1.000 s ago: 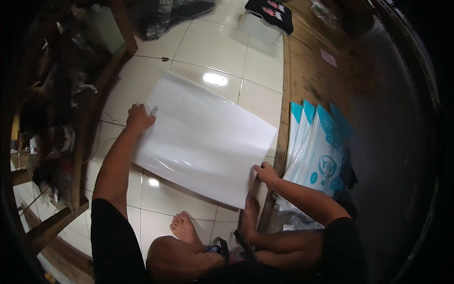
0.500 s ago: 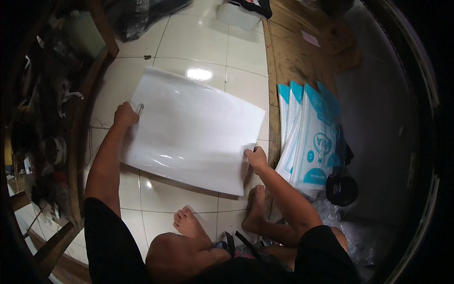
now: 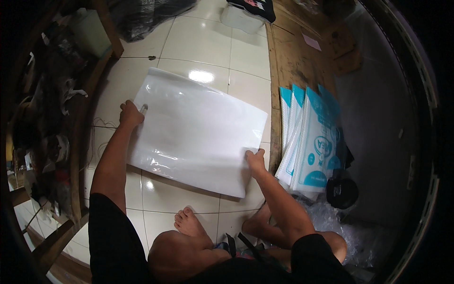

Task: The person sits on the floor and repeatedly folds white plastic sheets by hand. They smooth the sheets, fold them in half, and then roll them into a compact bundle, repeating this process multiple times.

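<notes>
A large white glossy sheet (image 3: 198, 128), perhaps plastic film, is stretched between my two hands over the tiled floor. At its left edge my left hand (image 3: 131, 113) is closed, thumb on top. A small pale oval spot, maybe a cut-out or a glint, shows beside that thumb. On the right edge, near the closer corner, my right hand (image 3: 256, 162) pinches the sheet between thumb and fingers. The sheet bows slightly, with creases and bright reflections along its near side. Its underside is hidden.
Right of the sheet, several blue-and-white plastic packages (image 3: 312, 146) lean beside a wooden board (image 3: 295, 61). A round black object (image 3: 343, 192) and crumpled clear plastic (image 3: 326, 220) lie nearer. Cluttered wooden shelving (image 3: 85, 118) runs along the left. A translucent box (image 3: 241, 20) stands at the back.
The view has shifted slightly. Both hands keep their hold on the sheet, and the glints on it have changed. My right foot has drawn back toward me.
</notes>
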Available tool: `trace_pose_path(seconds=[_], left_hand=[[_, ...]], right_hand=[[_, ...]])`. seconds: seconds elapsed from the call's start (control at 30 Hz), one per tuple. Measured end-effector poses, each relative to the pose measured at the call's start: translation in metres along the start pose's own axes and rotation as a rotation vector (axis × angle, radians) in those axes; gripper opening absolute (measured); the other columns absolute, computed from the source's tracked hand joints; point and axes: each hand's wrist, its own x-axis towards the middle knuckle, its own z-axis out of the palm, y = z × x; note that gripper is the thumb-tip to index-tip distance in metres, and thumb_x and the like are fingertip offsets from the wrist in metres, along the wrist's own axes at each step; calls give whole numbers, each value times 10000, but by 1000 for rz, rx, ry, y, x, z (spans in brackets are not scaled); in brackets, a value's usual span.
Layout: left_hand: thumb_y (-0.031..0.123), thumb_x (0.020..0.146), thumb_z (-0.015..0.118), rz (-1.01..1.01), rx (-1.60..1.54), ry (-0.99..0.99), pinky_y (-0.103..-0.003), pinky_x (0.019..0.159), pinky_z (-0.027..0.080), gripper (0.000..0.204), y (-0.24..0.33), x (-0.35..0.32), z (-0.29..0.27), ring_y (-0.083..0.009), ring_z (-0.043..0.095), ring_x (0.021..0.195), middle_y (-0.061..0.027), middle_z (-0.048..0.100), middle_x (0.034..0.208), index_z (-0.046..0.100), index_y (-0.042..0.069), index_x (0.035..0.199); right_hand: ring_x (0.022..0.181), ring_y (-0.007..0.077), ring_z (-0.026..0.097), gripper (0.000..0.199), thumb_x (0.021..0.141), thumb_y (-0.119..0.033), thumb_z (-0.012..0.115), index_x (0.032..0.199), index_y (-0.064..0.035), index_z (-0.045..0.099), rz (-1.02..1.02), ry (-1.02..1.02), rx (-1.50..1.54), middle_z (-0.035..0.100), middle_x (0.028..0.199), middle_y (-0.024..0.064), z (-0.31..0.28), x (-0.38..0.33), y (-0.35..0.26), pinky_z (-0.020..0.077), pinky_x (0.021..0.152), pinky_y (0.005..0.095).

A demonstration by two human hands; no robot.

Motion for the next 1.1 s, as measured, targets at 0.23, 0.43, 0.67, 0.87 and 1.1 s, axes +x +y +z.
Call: trace_pose_path(seconds=[0.23,0.43,0.67,0.87,1.1], left_hand=[[222,761,750,0,106,-94,-461,980,478,642,13,-9,-15,-412,540,1190,-253,534,1250,459,-12,1283],[258,717,738,195,92,-60,-426,979,475,686,-2,6,-6,-397,557,1172,-267,545,1245,469,-43,1272],[328,700,753,114,-463,-421,-407,883,508,724,-26,16,-40,-312,624,1020,-204,612,1154,491,-24,1276],[378,802,662,-185,-865,-676,-383,781,520,456,-22,-11,-56,-237,643,849,-118,656,944,607,84,1147],[302,849,581,-155,-1040,-671,-364,727,523,305,-20,-22,-47,-211,630,795,-113,650,916,622,80,1055]], right_hand=[[1023,381,619,506,844,-187,537,1247,103,441,57,-66,127,604,1124,287,8,12,15,484,900,435],[723,154,512,331,855,-90,529,1156,25,451,-29,-107,61,554,878,81,-5,20,26,453,616,333],[799,144,510,265,921,-97,537,1158,0,470,-2,-196,256,559,942,72,-11,-14,-7,455,706,325],[819,145,522,259,926,-98,539,1166,-23,474,-11,-192,268,568,961,63,-13,-9,-1,460,730,324],[858,148,530,317,916,-94,538,1216,-15,473,-117,-289,289,589,1006,70,-21,12,4,461,765,323]])
